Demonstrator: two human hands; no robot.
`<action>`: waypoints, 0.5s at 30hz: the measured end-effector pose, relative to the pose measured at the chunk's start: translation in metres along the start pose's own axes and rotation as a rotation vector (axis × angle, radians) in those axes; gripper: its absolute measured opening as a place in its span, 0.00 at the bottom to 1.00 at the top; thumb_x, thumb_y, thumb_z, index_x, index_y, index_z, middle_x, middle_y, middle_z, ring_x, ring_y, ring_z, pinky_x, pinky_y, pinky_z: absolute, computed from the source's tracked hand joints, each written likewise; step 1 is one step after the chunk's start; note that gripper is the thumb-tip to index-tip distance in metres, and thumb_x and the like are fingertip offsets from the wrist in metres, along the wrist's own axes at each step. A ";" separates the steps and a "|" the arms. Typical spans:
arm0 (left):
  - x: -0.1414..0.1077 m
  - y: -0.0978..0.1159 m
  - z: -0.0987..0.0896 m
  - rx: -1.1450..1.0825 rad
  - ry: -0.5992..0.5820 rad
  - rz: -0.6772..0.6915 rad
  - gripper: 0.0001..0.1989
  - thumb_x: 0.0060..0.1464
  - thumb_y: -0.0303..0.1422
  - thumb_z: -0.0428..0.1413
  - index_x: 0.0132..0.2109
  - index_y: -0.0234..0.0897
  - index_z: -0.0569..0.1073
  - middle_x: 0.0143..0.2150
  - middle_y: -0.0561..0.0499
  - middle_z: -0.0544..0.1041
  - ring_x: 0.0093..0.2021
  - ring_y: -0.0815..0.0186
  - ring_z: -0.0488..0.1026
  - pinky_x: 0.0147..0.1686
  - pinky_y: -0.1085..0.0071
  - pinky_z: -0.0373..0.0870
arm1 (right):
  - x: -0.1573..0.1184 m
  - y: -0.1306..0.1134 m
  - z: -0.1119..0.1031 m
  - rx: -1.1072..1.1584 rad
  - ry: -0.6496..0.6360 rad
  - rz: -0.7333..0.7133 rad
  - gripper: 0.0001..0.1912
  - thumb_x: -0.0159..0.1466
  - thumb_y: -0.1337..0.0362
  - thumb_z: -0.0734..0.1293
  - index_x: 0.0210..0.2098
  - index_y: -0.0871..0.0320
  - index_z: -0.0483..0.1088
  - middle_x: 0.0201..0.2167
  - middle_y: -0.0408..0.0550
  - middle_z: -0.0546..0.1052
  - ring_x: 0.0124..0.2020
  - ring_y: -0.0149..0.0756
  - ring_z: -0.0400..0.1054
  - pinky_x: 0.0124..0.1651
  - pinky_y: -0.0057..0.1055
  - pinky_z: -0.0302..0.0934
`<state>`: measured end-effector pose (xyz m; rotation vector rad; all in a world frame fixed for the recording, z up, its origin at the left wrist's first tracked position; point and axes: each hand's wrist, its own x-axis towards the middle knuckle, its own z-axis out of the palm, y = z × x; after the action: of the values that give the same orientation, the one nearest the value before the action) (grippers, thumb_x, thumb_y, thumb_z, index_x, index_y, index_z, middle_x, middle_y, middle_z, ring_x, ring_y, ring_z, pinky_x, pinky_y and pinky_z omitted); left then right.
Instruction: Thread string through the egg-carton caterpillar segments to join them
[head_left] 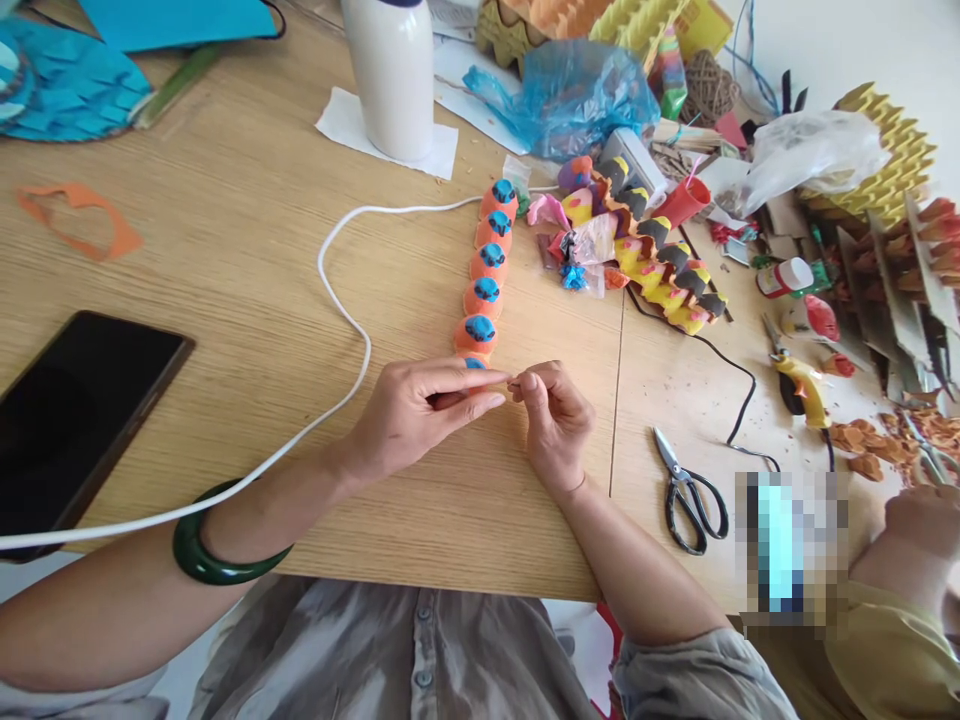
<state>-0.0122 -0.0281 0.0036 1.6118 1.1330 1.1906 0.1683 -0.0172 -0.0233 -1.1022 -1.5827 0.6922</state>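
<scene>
Wooden tabletop (pixel 277 250): the orange egg-carton strip (pixel 486 274) is laid near its middle, running from far to near.
Egg-carton strip: 5 domes (pixel 474 349) are seen coloured and capped; the 6th, nearer, is partly covered by the left hand (pixel 409 408).
Left hand: fingers are held straight; whether anything is gripped cannot be told.
Right hand (pixel 556 425): fingers are curled; a tiny dark bit (pixel 514 383) seems pinched.
Blue caps (pixel 486 286): 5 are dark-marked; the 6th is half hidden, so what is left cannot be judged.

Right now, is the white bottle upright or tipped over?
Upright: the white bottle stands on its base on white paper.
</scene>
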 end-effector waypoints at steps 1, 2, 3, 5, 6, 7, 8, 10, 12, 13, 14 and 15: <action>0.000 0.000 0.001 0.004 -0.003 0.023 0.09 0.60 0.34 0.64 0.46 0.41 0.86 0.42 0.50 0.87 0.38 0.67 0.81 0.38 0.76 0.76 | 0.000 -0.001 0.000 0.006 -0.007 0.002 0.18 0.73 0.55 0.65 0.28 0.54 0.71 0.25 0.42 0.76 0.31 0.33 0.70 0.39 0.36 0.65; 0.000 0.001 0.002 0.008 -0.001 0.038 0.08 0.61 0.33 0.64 0.46 0.40 0.86 0.42 0.50 0.87 0.38 0.68 0.81 0.38 0.77 0.76 | -0.001 -0.001 0.000 0.012 -0.013 0.002 0.18 0.73 0.55 0.65 0.28 0.54 0.71 0.25 0.42 0.76 0.31 0.33 0.69 0.39 0.36 0.65; 0.000 0.001 0.003 0.012 0.004 0.052 0.08 0.61 0.32 0.64 0.46 0.40 0.86 0.41 0.50 0.86 0.37 0.68 0.81 0.38 0.77 0.75 | -0.001 -0.002 0.001 0.019 -0.018 -0.002 0.17 0.73 0.55 0.66 0.28 0.54 0.71 0.25 0.41 0.76 0.31 0.32 0.69 0.39 0.35 0.65; 0.000 0.002 0.004 0.020 0.020 0.082 0.08 0.61 0.30 0.64 0.46 0.40 0.86 0.41 0.50 0.86 0.36 0.70 0.80 0.37 0.78 0.74 | -0.001 -0.003 0.001 0.030 -0.019 -0.010 0.17 0.73 0.56 0.66 0.28 0.54 0.71 0.25 0.41 0.76 0.31 0.32 0.69 0.38 0.35 0.64; 0.000 0.002 0.004 0.027 0.025 0.091 0.08 0.61 0.29 0.64 0.46 0.39 0.86 0.40 0.50 0.86 0.35 0.71 0.79 0.36 0.78 0.73 | -0.002 -0.003 0.002 0.031 -0.021 -0.011 0.17 0.73 0.56 0.66 0.28 0.54 0.71 0.25 0.41 0.76 0.31 0.32 0.69 0.38 0.35 0.64; 0.000 0.002 0.004 0.035 0.029 0.098 0.07 0.61 0.30 0.64 0.45 0.39 0.86 0.38 0.51 0.86 0.33 0.71 0.78 0.34 0.79 0.72 | -0.002 -0.004 0.002 0.027 -0.023 -0.008 0.17 0.73 0.56 0.66 0.28 0.54 0.71 0.25 0.41 0.75 0.31 0.32 0.69 0.38 0.34 0.64; 0.000 0.001 0.005 0.045 0.032 0.103 0.07 0.61 0.30 0.64 0.44 0.39 0.86 0.37 0.52 0.85 0.31 0.72 0.77 0.33 0.79 0.72 | -0.002 -0.005 0.003 0.022 -0.028 -0.003 0.17 0.73 0.56 0.66 0.28 0.54 0.70 0.25 0.41 0.75 0.31 0.32 0.69 0.38 0.34 0.65; 0.000 0.001 0.004 0.070 0.040 0.108 0.06 0.61 0.30 0.64 0.42 0.40 0.86 0.34 0.53 0.84 0.28 0.73 0.74 0.31 0.79 0.70 | -0.003 -0.006 0.003 0.008 -0.044 0.005 0.18 0.73 0.54 0.66 0.27 0.54 0.70 0.25 0.41 0.75 0.31 0.32 0.68 0.38 0.35 0.65; 0.000 0.001 0.004 0.093 0.055 0.113 0.05 0.61 0.30 0.64 0.41 0.40 0.86 0.33 0.53 0.84 0.27 0.73 0.74 0.30 0.78 0.69 | -0.003 -0.008 0.002 0.002 -0.071 0.004 0.19 0.73 0.54 0.65 0.27 0.53 0.70 0.25 0.41 0.74 0.31 0.33 0.68 0.39 0.35 0.65; 0.000 0.001 0.003 0.102 0.061 0.115 0.05 0.61 0.30 0.64 0.41 0.40 0.86 0.33 0.53 0.84 0.27 0.73 0.74 0.30 0.78 0.69 | -0.003 -0.008 0.002 0.000 -0.087 0.005 0.20 0.74 0.53 0.64 0.27 0.53 0.71 0.26 0.42 0.75 0.32 0.33 0.69 0.40 0.36 0.65; 0.000 0.002 0.003 0.108 0.067 0.120 0.05 0.61 0.29 0.64 0.41 0.40 0.86 0.33 0.53 0.83 0.28 0.73 0.74 0.30 0.78 0.69 | -0.002 -0.009 0.001 0.002 -0.101 0.010 0.20 0.74 0.53 0.63 0.28 0.53 0.72 0.26 0.42 0.75 0.33 0.33 0.69 0.40 0.36 0.65; 0.000 0.002 0.002 0.111 0.075 0.128 0.05 0.61 0.29 0.64 0.41 0.40 0.86 0.32 0.53 0.83 0.28 0.73 0.74 0.30 0.78 0.69 | -0.002 -0.009 0.000 0.008 -0.111 0.017 0.21 0.75 0.53 0.62 0.28 0.53 0.73 0.27 0.42 0.76 0.34 0.33 0.70 0.41 0.36 0.66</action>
<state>-0.0094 -0.0287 0.0049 1.7591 1.1756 1.2993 0.1656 -0.0228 -0.0161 -1.0878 -1.6645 0.7818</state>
